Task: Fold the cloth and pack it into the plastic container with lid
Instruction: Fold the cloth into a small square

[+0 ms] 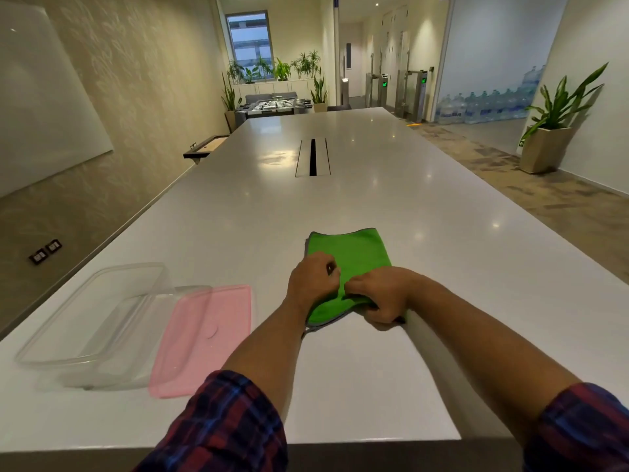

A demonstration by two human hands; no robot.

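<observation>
A green cloth with a grey hem lies folded into a narrow strip on the white table, running away from me. My left hand is closed on the cloth's left edge near its middle. My right hand grips the near end of the cloth, lifted slightly off the table. A clear plastic container stands open at the near left. Its pink lid lies flat beside it on the right, overlapping the container's edge.
A cable slot is set into the table's middle, far ahead. The table's near edge runs below my forearms. A whiteboard hangs on the left wall, and potted plants stand at the back and right.
</observation>
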